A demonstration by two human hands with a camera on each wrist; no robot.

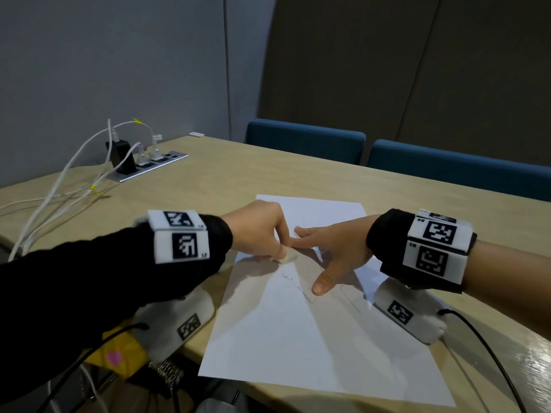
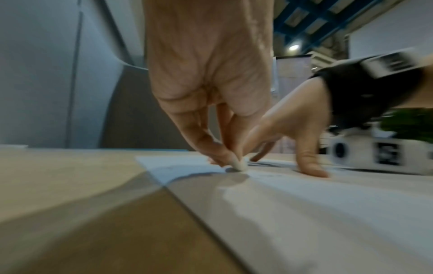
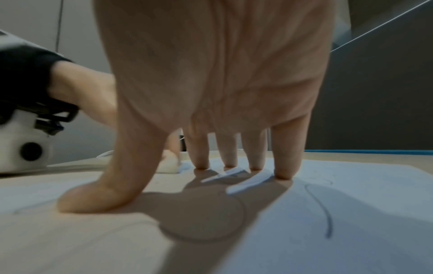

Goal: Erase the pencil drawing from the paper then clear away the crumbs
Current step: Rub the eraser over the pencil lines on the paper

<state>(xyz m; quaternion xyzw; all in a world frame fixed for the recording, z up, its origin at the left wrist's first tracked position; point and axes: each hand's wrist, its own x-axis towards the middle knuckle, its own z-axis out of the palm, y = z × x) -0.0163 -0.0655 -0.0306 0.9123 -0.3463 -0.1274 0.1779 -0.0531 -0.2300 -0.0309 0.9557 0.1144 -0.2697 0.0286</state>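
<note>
A white sheet of paper [image 1: 313, 338] lies on the wooden table, with faint pencil lines [image 1: 301, 289] near its middle. My left hand [image 1: 262, 231] pinches a small white eraser [image 1: 287, 257] and presses it onto the paper's left part; the eraser [image 2: 240, 165] shows under the fingertips in the left wrist view. My right hand [image 1: 334, 251] rests spread on the paper, its straight fingertips [image 3: 283, 172] and thumb [image 1: 322, 286] pressing the sheet down beside the eraser. Pencil curves [image 3: 325, 209] run beside the right hand.
A power strip [image 1: 149, 165] with a black charger and white cables [image 1: 59, 186] sits at the table's far left. Two blue chairs [image 1: 304, 141] stand behind the table. Black wires hang from both wrist cameras near the table's front edge.
</note>
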